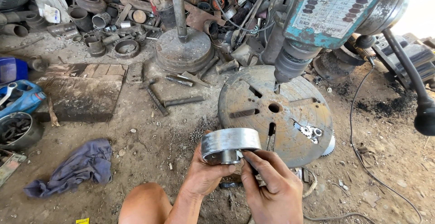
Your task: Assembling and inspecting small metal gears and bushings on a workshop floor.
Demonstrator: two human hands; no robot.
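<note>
1. Far left, a rag (74, 167) lies on the dirt
2. My left hand (204, 172) grips the ring (230, 145) from below
3. My right hand (272, 185) pinches its edge
4. Behind, the round table (276, 113) sits under the drill (290, 63)

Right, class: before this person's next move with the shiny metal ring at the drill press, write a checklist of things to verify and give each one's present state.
1. Both hands on the shiny round steel ring: ok; left hand supports it from below, right hand touches its lower edge.
2. Grip secure: cannot tell; the far side of the ring is hidden.
3. Hands away from the drill chuck: ok; it sits well above them.
4. Rusty round slotted drill table free of clutter: not ok; small metal bits lie near its right edge.
5. Black cable away from the hands: ok; it trails over the dirt to the right.
</note>
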